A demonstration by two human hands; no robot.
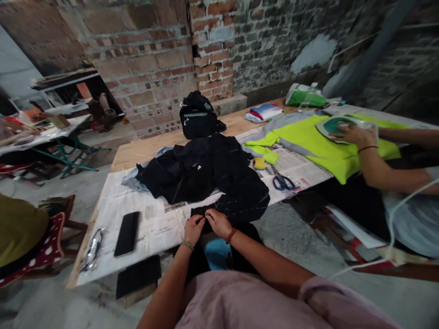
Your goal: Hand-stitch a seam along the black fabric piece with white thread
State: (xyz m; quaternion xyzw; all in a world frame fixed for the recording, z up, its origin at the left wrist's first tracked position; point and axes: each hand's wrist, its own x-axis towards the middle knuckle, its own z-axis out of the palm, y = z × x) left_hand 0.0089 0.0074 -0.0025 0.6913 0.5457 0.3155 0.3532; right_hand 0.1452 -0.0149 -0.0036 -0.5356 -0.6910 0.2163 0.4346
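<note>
Black cloth (240, 205) with lines of white stitches lies over the table's near edge. My left hand (194, 230) is closed, its thumb and fingertips pinching the cloth's near edge. Beside it, almost touching, my right hand (218, 224) pinches the same edge; whether a needle is between the fingers is too small to see. A loose white thread shows on the cloth just beyond my hands. Farther back, the rest of the dark garment (192, 169) is heaped on newspaper.
Scissors (284, 182) and a yellow sponge-like piece (259, 163) lie to the right. A phone (127, 233) and glasses (93, 249) are at left, a black backpack (199, 114) behind. At right, a co-worker's hand presses an iron (338, 128) on a neon-yellow garment (308, 137).
</note>
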